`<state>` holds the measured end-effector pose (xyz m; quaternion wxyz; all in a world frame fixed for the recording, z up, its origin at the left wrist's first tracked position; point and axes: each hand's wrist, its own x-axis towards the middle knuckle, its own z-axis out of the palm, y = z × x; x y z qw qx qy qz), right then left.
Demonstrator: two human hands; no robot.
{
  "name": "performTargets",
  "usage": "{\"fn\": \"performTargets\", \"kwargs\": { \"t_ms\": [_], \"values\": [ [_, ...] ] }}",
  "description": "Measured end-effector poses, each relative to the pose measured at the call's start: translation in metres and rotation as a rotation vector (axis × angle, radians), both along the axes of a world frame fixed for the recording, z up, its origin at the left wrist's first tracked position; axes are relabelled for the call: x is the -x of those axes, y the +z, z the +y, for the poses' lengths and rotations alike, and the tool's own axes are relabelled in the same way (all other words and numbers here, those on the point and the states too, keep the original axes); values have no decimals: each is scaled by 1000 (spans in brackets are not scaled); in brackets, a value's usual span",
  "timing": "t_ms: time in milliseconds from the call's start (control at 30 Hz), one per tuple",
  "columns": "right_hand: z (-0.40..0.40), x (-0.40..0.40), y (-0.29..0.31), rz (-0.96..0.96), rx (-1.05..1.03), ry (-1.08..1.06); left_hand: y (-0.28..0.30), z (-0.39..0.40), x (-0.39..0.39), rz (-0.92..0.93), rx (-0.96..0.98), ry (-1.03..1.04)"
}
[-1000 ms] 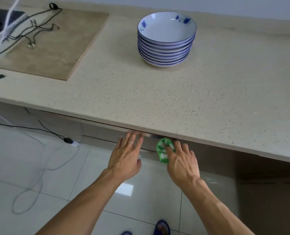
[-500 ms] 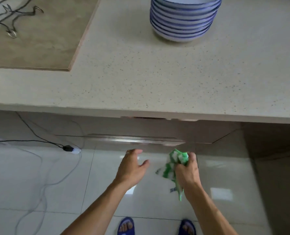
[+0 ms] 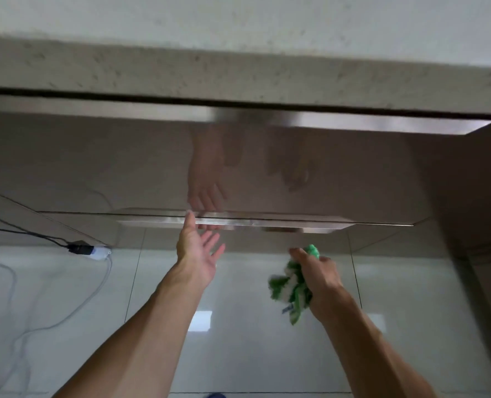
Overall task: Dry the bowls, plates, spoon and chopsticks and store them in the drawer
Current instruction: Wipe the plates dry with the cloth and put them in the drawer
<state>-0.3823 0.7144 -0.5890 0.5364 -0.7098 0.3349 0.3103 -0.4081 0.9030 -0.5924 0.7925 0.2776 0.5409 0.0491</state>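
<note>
You are looking down at the front of a kitchen counter from close in. The speckled stone countertop edge (image 3: 238, 70) runs across the top of the view, slightly blurred. Below it is a glossy brown drawer front (image 3: 95, 162), closed, with a long metal handle strip (image 3: 267, 221) along its lower edge. A second metal strip (image 3: 368, 124) runs just under the countertop.

Your left hand (image 3: 197, 254) is reaching up toward the lower handle strip. Its palm is turned inward, its fingers are straight and spread, and it grasps nothing. The thumb tip sits right at the strip's edge; whether it touches cannot be told. The hand's dim reflection shows in the drawer front above it.

Your right hand (image 3: 316, 271) is lower and to the right, just below the same strip and apart from it. Its fingers are curled tight around a bunched green and white cloth (image 3: 289, 288). Part of the cloth pokes out above the knuckles and the rest hangs out beneath the palm toward your wrist.

Bowls, plates, spoon and chopsticks do not appear in this view. The drawer lies directly ahead of both hands, above your right and level with the fingertips of your left.

Beneath your arms is a shiny white tiled floor (image 3: 253, 354). At the left, a black cable joins a white plug (image 3: 99, 252), and a pale cord loops away across the tiles. The tip of a blue slipper (image 3: 215, 395) shows at the bottom edge.
</note>
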Motion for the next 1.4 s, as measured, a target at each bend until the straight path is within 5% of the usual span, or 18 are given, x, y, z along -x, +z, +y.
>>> {"fn": "performTargets", "kwargs": {
  "t_ms": [333,633,733,800,933,1033,1167,1233,1400],
  "values": [
    [37,-21,-36,-134,-434,-318,-32,10,-4,-155,31,21],
    [26,3,-22,-77,-407,-277,-24,-1,23,-43,-57,-33],
    [21,14,-22,-45,-411,-270,-17,-1,47,9,-131,-198],
    [19,22,-24,-53,-397,-302,-11,-4,66,154,-353,-402],
    [7,53,-27,-33,-336,-274,-15,-11,100,236,-1343,-952],
    [-7,80,-22,-96,-13,-26,-23,-22,110,269,-1648,-1370],
    [-32,117,2,-445,632,612,-28,-41,131,353,-1565,-1494],
    [-45,131,6,-629,695,837,-25,-49,147,378,-1527,-1521],
    [-63,156,-2,-557,711,1120,-22,-63,182,395,-1550,-1539]
  ]
}}
